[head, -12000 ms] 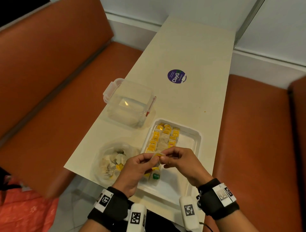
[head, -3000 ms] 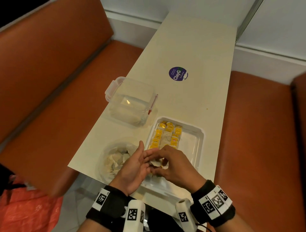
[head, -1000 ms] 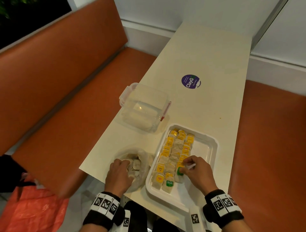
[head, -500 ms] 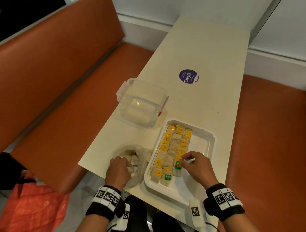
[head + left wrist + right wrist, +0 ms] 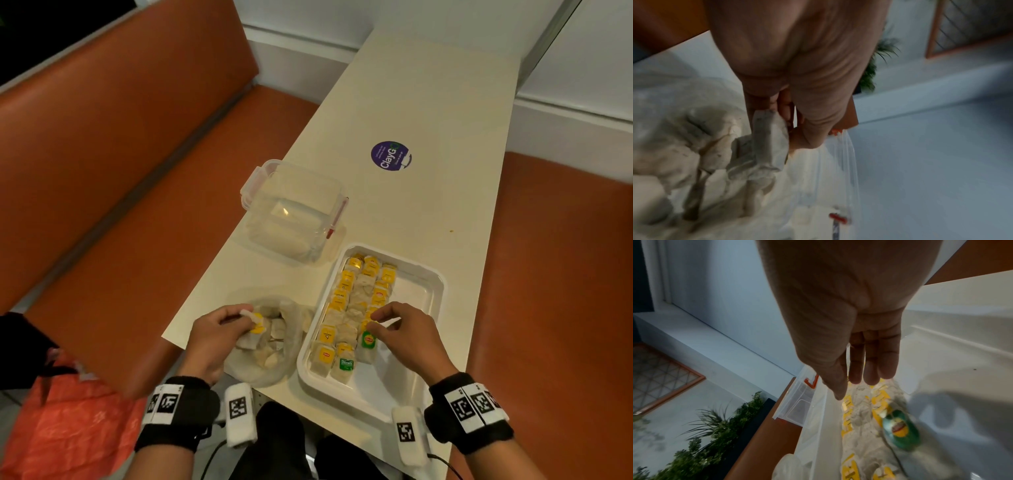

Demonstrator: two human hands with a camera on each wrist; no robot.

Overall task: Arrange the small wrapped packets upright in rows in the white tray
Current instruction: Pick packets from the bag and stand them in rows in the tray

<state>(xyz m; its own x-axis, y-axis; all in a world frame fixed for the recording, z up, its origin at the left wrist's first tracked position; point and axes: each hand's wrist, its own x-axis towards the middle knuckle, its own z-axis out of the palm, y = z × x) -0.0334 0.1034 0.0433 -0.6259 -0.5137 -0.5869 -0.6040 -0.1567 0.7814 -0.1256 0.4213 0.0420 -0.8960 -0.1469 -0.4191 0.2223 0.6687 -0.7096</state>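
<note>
Pinching a small wrapped packet [image 5: 254, 325] between thumb and fingertips, the left hand [image 5: 214, 337] holds it just above the open mouth of a clear plastic bag [image 5: 270, 346] that lies on the table [image 5: 421, 205] left of the white tray [image 5: 426, 294]. In the left wrist view the packet [image 5: 769, 138] hangs below the curled fingers, with more loose packets heaped in the bag beneath it. Its yellow label shows in the head view, facing up toward the camera.

The right hand [image 5: 407, 334] hovers over the near part of the tray, fingers loosely bent and slightly spread, holding nothing. From the right wrist view its fingers [image 5: 869, 363] point down, straight and relaxed, above the rows. Just under the thumb and forefinger stands a green-labelled packet [image 5: 368, 341], at the near end of the right-hand row; whether a fingertip touches it I cannot tell.

Three rows of packets [image 5: 359, 301] fill the left half of the tray, mostly yellow-labelled, running from the far edge toward the person. A second green label [image 5: 346, 364] sits at the near end of the middle row. A clear lidded container [image 5: 294, 212] rests beyond the bag, and a round purple sticker [image 5: 390, 156] lies farther up the table.
</note>
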